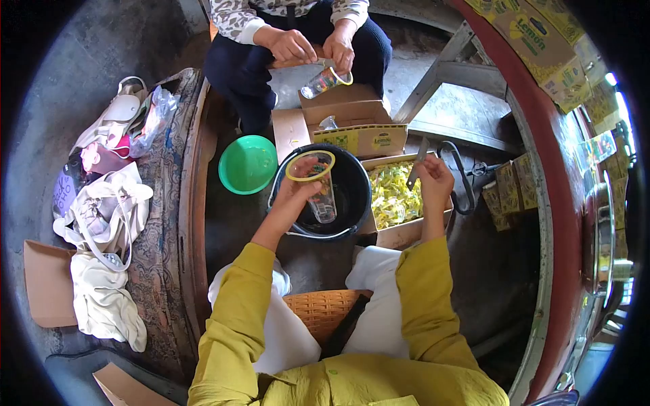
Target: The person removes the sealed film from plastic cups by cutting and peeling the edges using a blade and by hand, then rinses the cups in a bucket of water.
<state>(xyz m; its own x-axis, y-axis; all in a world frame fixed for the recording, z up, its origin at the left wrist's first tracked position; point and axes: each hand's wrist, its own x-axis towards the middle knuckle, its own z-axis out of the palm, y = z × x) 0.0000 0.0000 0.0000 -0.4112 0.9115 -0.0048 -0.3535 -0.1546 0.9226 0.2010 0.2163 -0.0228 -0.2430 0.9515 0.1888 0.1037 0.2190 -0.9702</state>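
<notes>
My left hand (305, 193) has its grip round a yellow-rimmed clear cup (323, 196) over the black bucket (355, 196) — my right (435, 177) grips a knife (418, 162) above the box of yellow wrappers (395, 196)

A round green plastic basin (247, 164) lies left of a round black bucket (357, 186). A rectangular brown cardboard box (401, 235) stands right.

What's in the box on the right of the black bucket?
The box has lots of small, shiny yellow pieces in it. They cover the bottom, and the person's right hand hides part of one side, so I can't tell what's there.
</notes>
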